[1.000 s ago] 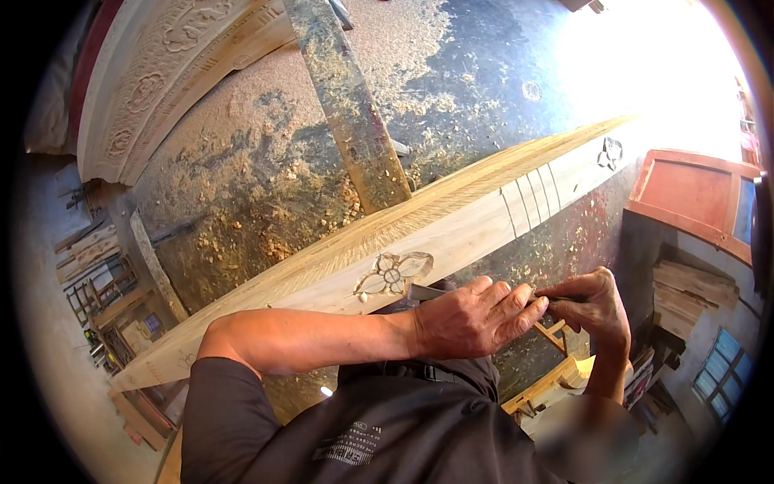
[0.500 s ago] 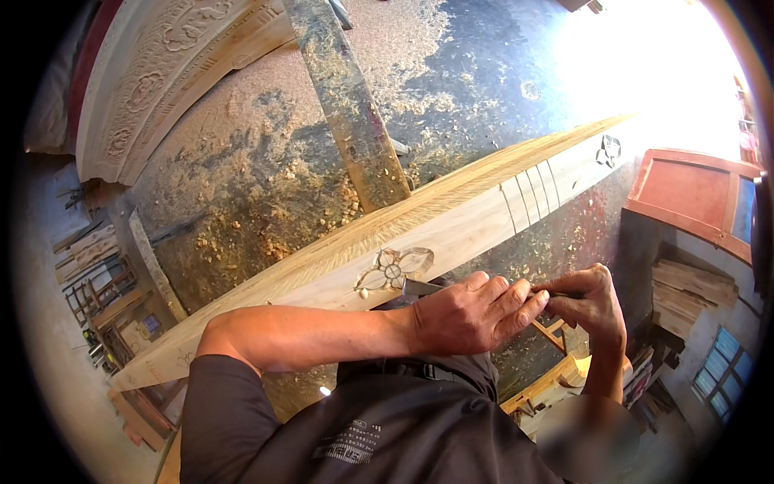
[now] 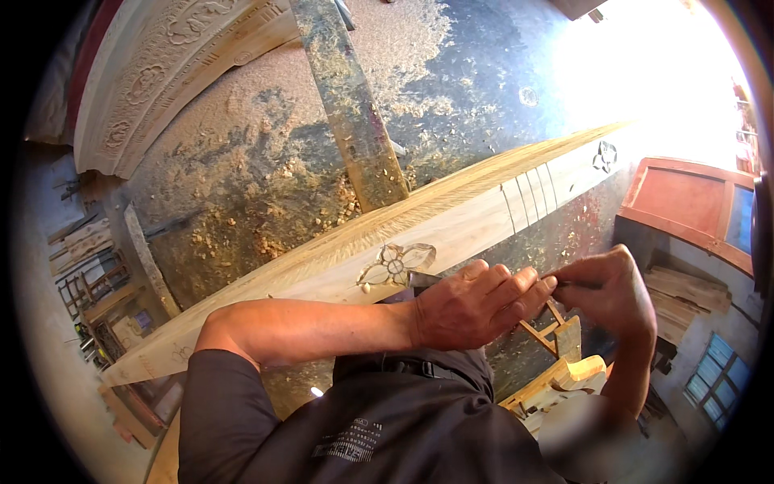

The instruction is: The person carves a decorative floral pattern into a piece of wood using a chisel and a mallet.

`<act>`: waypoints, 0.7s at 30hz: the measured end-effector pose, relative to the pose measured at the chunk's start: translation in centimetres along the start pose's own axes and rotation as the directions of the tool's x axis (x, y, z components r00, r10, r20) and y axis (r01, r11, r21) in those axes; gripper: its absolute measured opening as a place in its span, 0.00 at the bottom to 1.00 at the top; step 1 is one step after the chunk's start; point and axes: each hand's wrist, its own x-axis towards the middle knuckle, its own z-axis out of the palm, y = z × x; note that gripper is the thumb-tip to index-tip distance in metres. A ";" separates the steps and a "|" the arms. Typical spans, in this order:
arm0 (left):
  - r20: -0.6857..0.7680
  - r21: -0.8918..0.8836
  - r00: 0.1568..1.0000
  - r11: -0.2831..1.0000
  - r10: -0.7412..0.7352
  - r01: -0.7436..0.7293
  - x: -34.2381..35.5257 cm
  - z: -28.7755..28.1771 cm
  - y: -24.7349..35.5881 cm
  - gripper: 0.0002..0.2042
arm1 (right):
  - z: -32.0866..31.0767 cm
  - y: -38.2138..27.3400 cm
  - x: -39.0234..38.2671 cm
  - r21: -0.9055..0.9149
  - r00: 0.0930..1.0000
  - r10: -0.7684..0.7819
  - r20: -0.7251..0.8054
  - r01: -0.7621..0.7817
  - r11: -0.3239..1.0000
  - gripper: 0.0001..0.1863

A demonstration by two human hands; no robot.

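Note:
My left hand [image 3: 476, 306] is closed around the shank of a metal chisel [image 3: 422, 279], whose blade rests at the lower right edge of a carved four-petal flower [image 3: 393, 266] on the pale face of a long wooden beam [image 3: 314, 282]. My right hand [image 3: 601, 286] is closed on the chisel's rear end, right beside my left fingertips; its grip hides most of the handle. Grooved lines [image 3: 532, 198] and a second carved motif [image 3: 605, 156] mark the beam farther right.
A carved curved panel [image 3: 161, 73] lies at upper left. A stained plank [image 3: 343, 113] crosses the shaving-strewn floor [image 3: 226, 161]. A red-framed panel [image 3: 677, 202] and boards [image 3: 685, 286] stand at right, a yellow-edged wooden piece [image 3: 584, 371] below my hands, stacked timber [image 3: 85, 242] at left.
My right hand has moved up and to the right, with more bend at the wrist. My left hand has risen slightly. The view has shifted a little.

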 end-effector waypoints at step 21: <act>-0.037 -0.171 0.998 0.984 0.045 -0.051 -2.9 -1.3 -0.1 0.35 | -1.1 -7.6 -3.2 -0.166 0.987 -0.060 0.150 0.085 0.983 0.14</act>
